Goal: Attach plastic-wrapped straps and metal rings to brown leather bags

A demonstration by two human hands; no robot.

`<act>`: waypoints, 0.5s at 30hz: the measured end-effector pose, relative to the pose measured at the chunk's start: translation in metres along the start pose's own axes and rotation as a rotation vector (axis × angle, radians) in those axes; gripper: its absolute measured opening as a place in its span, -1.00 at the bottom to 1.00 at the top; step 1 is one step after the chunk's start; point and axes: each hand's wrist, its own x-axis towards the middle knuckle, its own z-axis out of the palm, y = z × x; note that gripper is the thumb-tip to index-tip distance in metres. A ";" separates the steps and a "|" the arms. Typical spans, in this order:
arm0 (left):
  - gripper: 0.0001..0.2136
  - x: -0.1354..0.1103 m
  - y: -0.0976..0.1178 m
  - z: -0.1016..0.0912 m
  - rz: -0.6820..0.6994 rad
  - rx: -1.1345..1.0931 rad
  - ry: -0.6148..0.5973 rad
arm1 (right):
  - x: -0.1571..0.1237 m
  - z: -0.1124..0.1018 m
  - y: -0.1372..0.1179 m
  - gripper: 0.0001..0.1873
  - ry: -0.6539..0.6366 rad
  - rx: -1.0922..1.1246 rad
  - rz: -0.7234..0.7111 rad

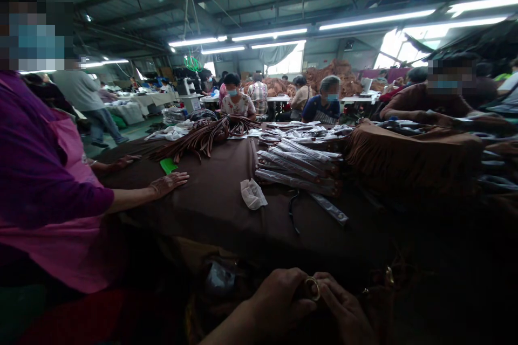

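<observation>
At the bottom of the head view, a round gold-coloured metal ring sits between my two hands. My left hand is closed, thumb and bent forefinger at the ring's left side. From the right, the fingers of my right hand press together against its other edge. What the ring is fixed to is lost in shadow. Right of my right hand, another gold-coloured metal piece shows on dark material. A clear plastic bag lies left of my hands.
The dark-covered table bears a stack of plastic-wrapped straps, a crumpled white wrapper, a green piece and brown fringed material. A co-worker in purple stands left, one hand flat on the table. Others sit beyond.
</observation>
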 end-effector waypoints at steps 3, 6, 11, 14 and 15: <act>-0.77 -0.002 0.000 -0.002 -0.023 -0.103 -0.004 | 0.004 -0.005 0.002 -0.66 -0.071 -0.007 -0.059; -0.74 -0.003 0.000 -0.006 -0.023 -0.276 -0.018 | 0.005 -0.007 0.006 -0.64 -0.057 -0.099 -0.130; -0.59 0.000 -0.004 -0.007 -0.035 -0.470 -0.035 | 0.007 0.002 0.016 -0.65 0.138 -0.203 -0.185; -0.50 0.001 -0.006 -0.005 -0.045 -0.534 -0.059 | 0.010 0.006 0.022 -0.72 0.149 -0.276 -0.293; -0.48 0.001 -0.006 -0.004 -0.047 -0.551 -0.064 | 0.011 0.007 0.024 -0.73 0.138 -0.298 -0.334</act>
